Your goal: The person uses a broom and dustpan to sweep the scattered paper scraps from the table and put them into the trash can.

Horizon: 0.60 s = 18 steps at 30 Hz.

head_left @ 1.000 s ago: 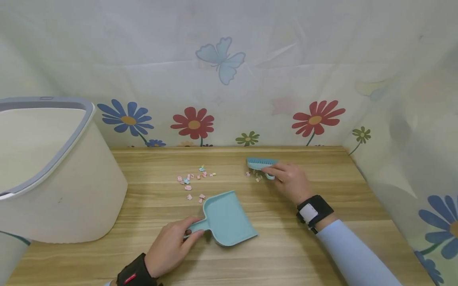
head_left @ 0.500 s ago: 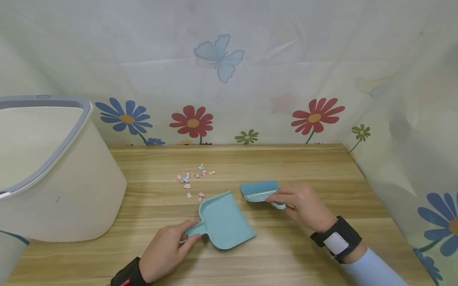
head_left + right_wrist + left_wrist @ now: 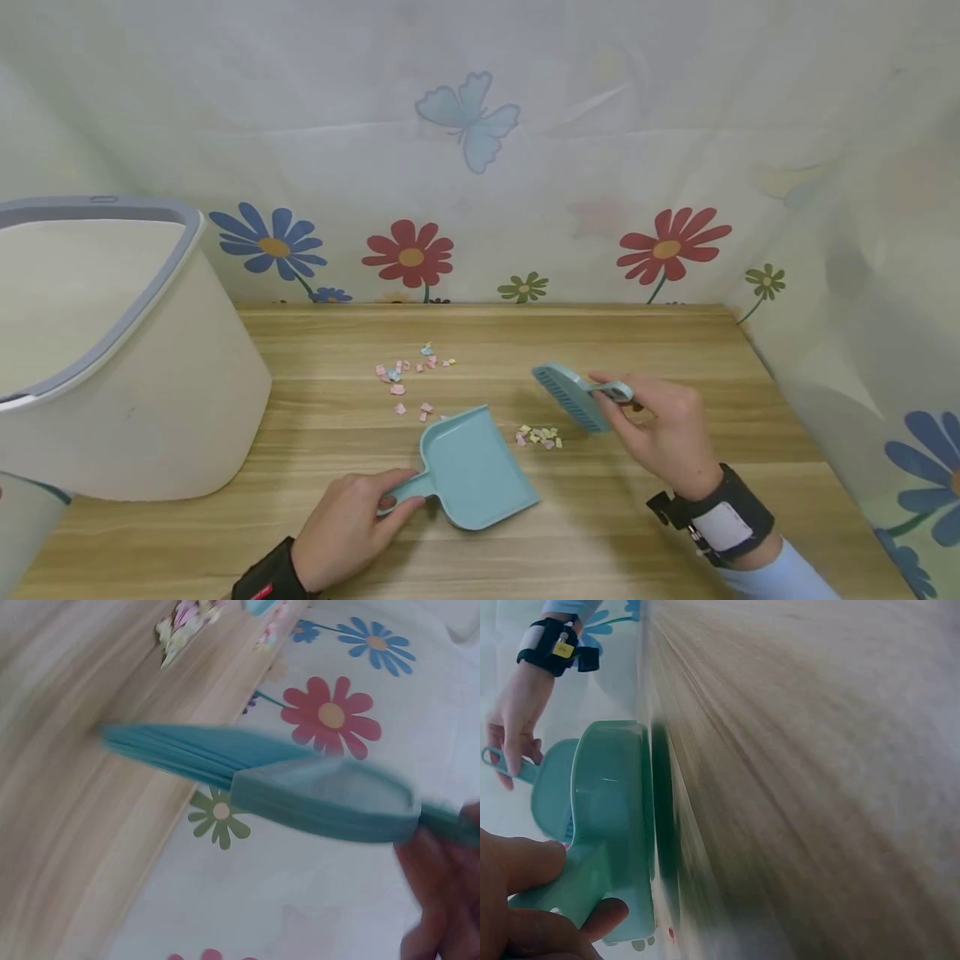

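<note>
My left hand grips the short handle of a teal dustpan, whose straight front edge faces right. In the left wrist view the thumb and fingers pinch that dustpan handle. To the right, my right hand holds a small teal brush by its handle, bristles tilted down and left. The right wrist view shows the brush raised off the wood, blurred. A little pile of yellow and pink paper scraps lies between brush and dustpan. More pink and blue scraps are scattered behind the dustpan.
A large white bin with a grey rim stands at the left on the wooden table. Behind the table hangs a pale curtain printed with flowers, and it continues along the right side.
The brush came toward me from the back of the table, then lifted and turned. The yellow and pink scraps moved nearer the dustpan's front edge. My left hand and the dustpan barely shifted.
</note>
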{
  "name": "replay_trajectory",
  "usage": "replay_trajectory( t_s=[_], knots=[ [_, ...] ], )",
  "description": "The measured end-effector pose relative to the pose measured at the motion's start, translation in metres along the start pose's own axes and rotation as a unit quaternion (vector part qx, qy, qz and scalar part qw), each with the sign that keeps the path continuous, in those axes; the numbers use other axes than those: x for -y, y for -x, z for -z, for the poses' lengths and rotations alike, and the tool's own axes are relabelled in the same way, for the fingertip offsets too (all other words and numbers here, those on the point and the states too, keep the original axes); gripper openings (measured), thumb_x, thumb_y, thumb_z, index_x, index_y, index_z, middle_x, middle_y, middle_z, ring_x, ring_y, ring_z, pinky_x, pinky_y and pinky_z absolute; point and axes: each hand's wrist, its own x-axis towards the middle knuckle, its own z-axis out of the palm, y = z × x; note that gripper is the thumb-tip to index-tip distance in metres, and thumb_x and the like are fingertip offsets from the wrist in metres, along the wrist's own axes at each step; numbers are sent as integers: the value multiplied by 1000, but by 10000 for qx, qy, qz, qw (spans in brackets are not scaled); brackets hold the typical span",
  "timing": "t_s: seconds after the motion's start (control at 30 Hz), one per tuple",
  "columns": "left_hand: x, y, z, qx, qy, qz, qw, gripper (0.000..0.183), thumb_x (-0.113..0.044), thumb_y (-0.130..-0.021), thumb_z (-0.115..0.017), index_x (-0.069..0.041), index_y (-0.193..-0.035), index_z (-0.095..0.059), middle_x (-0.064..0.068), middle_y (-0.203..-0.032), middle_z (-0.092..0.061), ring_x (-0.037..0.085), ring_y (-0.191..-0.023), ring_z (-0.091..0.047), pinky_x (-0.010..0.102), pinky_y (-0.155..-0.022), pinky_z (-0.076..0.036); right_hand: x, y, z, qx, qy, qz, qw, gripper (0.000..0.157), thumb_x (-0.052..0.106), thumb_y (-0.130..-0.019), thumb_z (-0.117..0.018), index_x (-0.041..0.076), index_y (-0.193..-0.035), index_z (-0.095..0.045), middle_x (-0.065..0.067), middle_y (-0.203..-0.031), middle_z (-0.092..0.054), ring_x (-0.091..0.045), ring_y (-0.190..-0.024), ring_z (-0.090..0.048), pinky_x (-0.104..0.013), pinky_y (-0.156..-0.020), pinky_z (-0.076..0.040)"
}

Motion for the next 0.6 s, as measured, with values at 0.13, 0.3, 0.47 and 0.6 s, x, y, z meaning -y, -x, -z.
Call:
replay_trajectory(
  t_s=[0.13, 0.3, 0.47, 0.6],
  knots=[
    [0, 0, -1, -81, -54, -98, 9999, 30, -34, -97, -75, -11, -116, -77, -6, -85, -74, -7, -63, -48, 18, -57, -42, 7, -3, -13, -203, 1011, -212, 9944, 24, 3, -79, -81, 0, -103, -78, -10, -78, -76, -18, -60, -71, -35, -52, -56],
    [-1, -1, -2, -216, -97, -207, 9995, 29, -32, -95, -77, -10, -115, -78, -2, -93, -78, -7, -68, -54, 18, -59, -45, 20, -8, -36, -122, 1640, -103, 9863, 18, 2, -77, -82, -3, -94, -77, -9, -71, -72, -16, -56, -67, -31, -49, -52],
    [-3, -3, -3, -204, -64, -247, 9995, 30, -32, -95, -77, -10, -115, -78, 1, -98, -79, -7, -74, -61, 19, -62, -50, 34, -14, -53, -49, 1330, -14, 9911, 19, 2, -77, -84, -2, -95, -78, -7, -69, -71, -12, -56, -65, -28, -49, -50],
    [-4, -4, -2, -125, -27, -219, 9997, 32, -34, -97, -75, -9, -116, -78, 2, -99, -80, -5, -77, -64, 20, -63, -51, 46, -21, -61, 42, 882, -51, 9961, 14, 3, -79, -84, 1, -91, -78, -5, -71, -72, -10, -57, -66, -25, -51, -52]
  ],
)
